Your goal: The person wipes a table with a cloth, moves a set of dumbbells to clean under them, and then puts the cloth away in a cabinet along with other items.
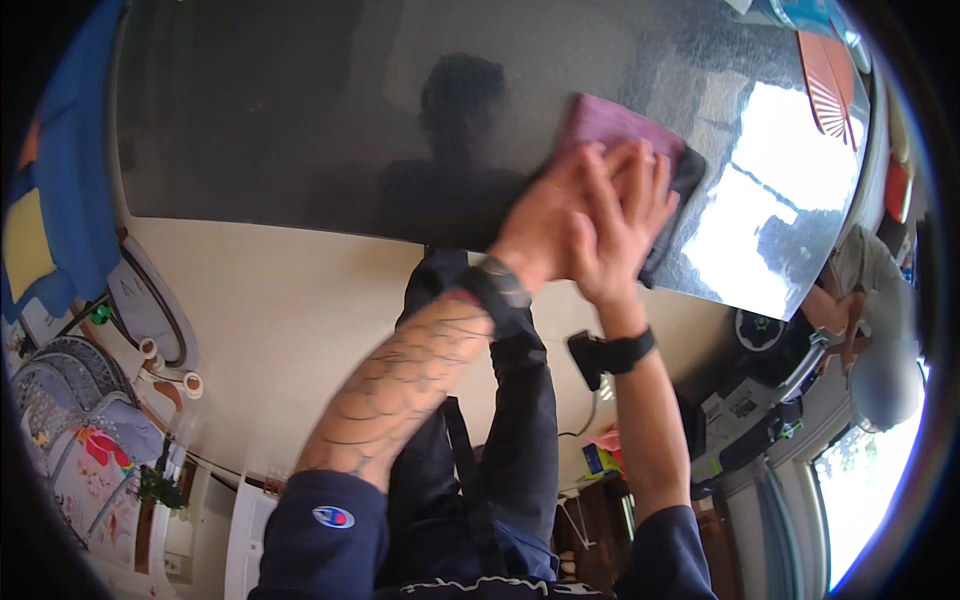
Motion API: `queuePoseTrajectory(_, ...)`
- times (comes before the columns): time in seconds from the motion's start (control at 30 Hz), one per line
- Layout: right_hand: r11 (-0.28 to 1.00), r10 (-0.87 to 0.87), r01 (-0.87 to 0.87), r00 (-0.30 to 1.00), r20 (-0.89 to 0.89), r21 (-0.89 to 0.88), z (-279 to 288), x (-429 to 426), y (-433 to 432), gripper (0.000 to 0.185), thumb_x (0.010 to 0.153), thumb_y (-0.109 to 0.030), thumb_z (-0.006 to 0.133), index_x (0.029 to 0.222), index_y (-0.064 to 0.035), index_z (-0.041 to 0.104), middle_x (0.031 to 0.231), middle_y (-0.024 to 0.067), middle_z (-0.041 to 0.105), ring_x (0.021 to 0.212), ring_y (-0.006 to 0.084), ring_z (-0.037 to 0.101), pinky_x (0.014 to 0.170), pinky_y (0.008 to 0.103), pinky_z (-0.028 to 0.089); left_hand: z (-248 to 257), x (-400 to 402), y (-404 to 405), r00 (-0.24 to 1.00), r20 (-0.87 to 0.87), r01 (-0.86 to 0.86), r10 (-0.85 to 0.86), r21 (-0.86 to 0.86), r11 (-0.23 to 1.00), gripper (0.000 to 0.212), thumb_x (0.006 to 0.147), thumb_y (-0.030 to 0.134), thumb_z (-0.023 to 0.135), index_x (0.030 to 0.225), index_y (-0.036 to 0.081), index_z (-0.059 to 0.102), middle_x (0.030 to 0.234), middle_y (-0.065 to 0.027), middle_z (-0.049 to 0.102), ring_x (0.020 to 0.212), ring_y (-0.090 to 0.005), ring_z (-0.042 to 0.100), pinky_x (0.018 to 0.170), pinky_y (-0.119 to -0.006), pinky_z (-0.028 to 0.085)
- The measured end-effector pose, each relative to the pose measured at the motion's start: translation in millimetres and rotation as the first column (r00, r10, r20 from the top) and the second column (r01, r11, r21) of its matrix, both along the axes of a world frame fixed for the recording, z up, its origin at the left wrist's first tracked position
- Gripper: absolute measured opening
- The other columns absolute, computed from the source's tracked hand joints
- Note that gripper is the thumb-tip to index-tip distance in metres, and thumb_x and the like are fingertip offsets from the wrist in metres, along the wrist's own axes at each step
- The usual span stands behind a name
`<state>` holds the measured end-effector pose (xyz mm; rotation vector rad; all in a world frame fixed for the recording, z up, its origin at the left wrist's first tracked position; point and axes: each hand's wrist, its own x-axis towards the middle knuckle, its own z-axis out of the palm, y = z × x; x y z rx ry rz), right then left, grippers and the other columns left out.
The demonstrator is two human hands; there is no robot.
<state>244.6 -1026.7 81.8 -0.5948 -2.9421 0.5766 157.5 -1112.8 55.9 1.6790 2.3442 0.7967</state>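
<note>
A folded purple cloth (616, 124) lies on the glossy black tabletop (285, 112), near its front edge. Dark fabric (684, 176) shows along the cloth's right side. My left hand (551, 217) rests palm down over the cloth's near part, its fingers partly hidden by my right hand. Crossing over it, my right hand (622, 217) lies flat with its fingers spread and their tips towards the cloth's right side. Both hands are slightly blurred. Each wrist wears a black band.
An orange fan-shaped item (829, 86) lies at the tabletop's far right. Another person (862, 292) sits beyond the right edge. A blue sofa (79, 150) stands to the left, near a grey ride-on board (150, 304). Pale floor (300, 292) stretches below the table edge.
</note>
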Motion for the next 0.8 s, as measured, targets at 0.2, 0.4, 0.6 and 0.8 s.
queuePoseTrajectory(0.2, 0.981, 0.164, -0.166, 0.986, -0.029, -0.097, -0.3, -104.4, -118.4, 0.057, 0.089, -0.053, 0.055, 0.142, -0.0339, 0.059, 0.163, 0.0197, 0.026, 0.151, 0.0488, 0.016, 0.111, 0.0770, 0.003, 2.4, -86.2, -131.3, 0.984, -0.049, -0.179, 0.172, -0.257, 0.950, 0.073, 0.093, 0.043, 0.052, 0.158, 0.017, 0.032, 0.166, -0.0048, 0.026, 0.153, -0.0241, 0.022, 0.124, -0.046, 0.019)
queuePoseTrajectory(0.4, 0.957, 0.115, -0.159, 0.976, -0.184, -0.243, -5.9, -139.3, -175.8, 0.060, 0.080, -0.051, 0.061, 0.135, -0.0273, 0.063, 0.161, 0.0215, 0.031, 0.149, 0.0501, 0.020, 0.109, 0.0809, 0.007, -34.4, -128.6, -208.9, 0.845, -0.529, -0.239, 0.073, -0.252, 0.938, 0.066, 0.095, 0.040, 0.051, 0.156, 0.018, 0.038, 0.164, -0.0033, 0.031, 0.152, -0.0234, 0.025, 0.121, -0.046, 0.023)
queuePoseTrajectory(0.6, 0.910, 0.128, -0.225, 0.951, -0.280, -0.349, -20.4, -115.1, -137.2, 0.069, 0.078, -0.051, 0.065, 0.137, -0.0168, 0.059, 0.160, 0.0203, 0.032, 0.150, 0.0450, 0.019, 0.120, 0.0676, 0.009, -32.3, -120.2, -193.3, 0.869, -0.492, -0.269, 0.045, -0.395, 0.878, 0.063, 0.097, 0.042, 0.049, 0.154, 0.018, 0.039, 0.160, -0.0030, 0.037, 0.147, -0.0254, 0.033, 0.115, -0.049, 0.029)
queuePoseTrajectory(0.8, 0.922, 0.129, -0.220, 0.950, -0.283, -0.318, -27.1, -73.0, -79.4, 0.083, 0.088, -0.061, 0.054, 0.154, -0.0131, 0.040, 0.164, 0.0161, 0.026, 0.152, 0.0418, 0.017, 0.125, 0.0540, 0.010, -33.2, -87.8, -147.6, 0.856, -0.517, -0.285, 0.006, -0.464, 0.838, 0.064, 0.094, 0.042, 0.053, 0.152, 0.017, 0.042, 0.159, -0.0043, 0.039, 0.148, -0.0284, 0.032, 0.116, -0.051, 0.028)
